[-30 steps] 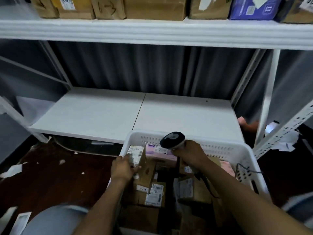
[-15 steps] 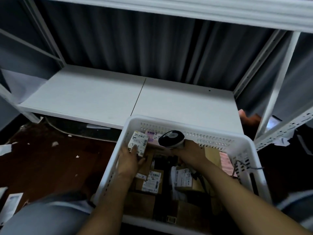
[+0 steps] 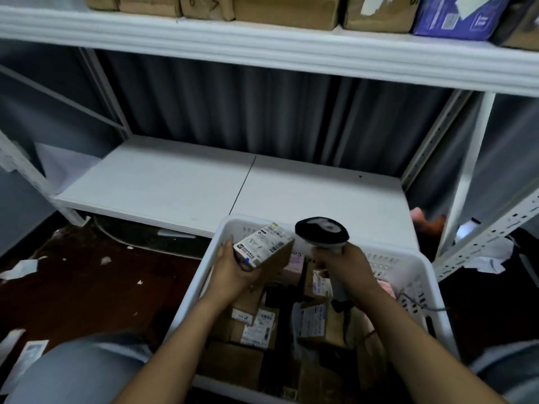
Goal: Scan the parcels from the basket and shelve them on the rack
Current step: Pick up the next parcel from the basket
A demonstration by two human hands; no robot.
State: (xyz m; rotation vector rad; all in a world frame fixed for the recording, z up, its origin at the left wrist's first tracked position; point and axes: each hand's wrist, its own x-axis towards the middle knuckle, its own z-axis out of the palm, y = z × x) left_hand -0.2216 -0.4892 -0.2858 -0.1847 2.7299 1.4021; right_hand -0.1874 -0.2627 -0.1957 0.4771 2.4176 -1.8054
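The left hand point(image 3: 233, 269) is gripping a small cardboard parcel point(image 3: 264, 246), with the fingers curled under its near end and the thumb lying along its left edge. The parcel is sitting lifted above the far left corner of the white basket point(image 3: 423, 266), tilted, with its white printed label facing up and to the right.

Just to the right of that grip, the right hand point(image 3: 347, 263) is wrapping closed round the handle of a barcode scanner point(image 3: 322, 234). The scanner's dark rounded head is pointing left towards the labelled parcel, close to it but not touching. A grey cable point(image 3: 420, 304) is trailing over the basket rim to the right of this hand.

Below both hands, more labelled parcels point(image 3: 259, 328) are lying packed in the basket, and a pink one point(image 3: 294, 266) is showing between the two grips.

Beyond the hands, the rack's white lower shelf point(image 3: 163, 185) is standing behind the basket. High above the hands, the upper shelf point(image 3: 262, 45) is carrying a row of brown boxes point(image 3: 285, 10) and a blue box point(image 3: 455, 16). To the left of the left hand, paper scraps point(image 3: 20, 269) are lying on the dark floor
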